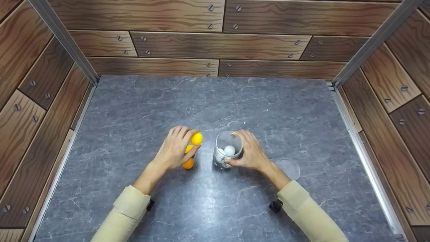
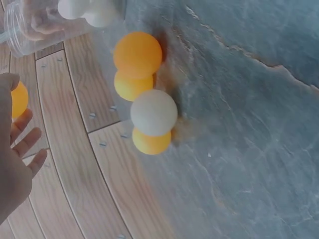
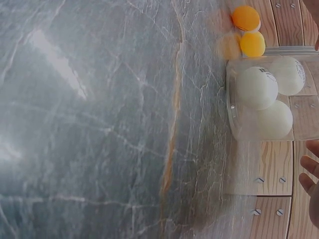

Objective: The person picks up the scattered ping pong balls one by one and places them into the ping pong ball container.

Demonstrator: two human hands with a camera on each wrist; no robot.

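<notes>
Between its thumb and fingers, my left hand (image 1: 174,148) pinches a yellow ping-pong ball (image 1: 197,138), raised over the table. Beneath that hand, more ping-pong balls rest on the tabletop: an orange one (image 2: 137,55), a white one (image 2: 154,112) and two yellow ones, one nearer the orange ball (image 2: 133,87), one beyond the white ball (image 2: 152,143). The hand hides part of this group in the head view. My right hand (image 1: 250,151) grips the side of a clear, open-topped jar (image 1: 220,139) standing upright. White ping-pong balls (image 3: 256,88) lie inside it, three showing in the right wrist view.
A clear round lid (image 1: 288,169) lies flat on the table beside my right forearm. The grey marbled tabletop (image 1: 215,101) is bounded by wood-patterned walls (image 1: 174,45) at the back and sides, with metal posts (image 1: 376,43) at the rear corners.
</notes>
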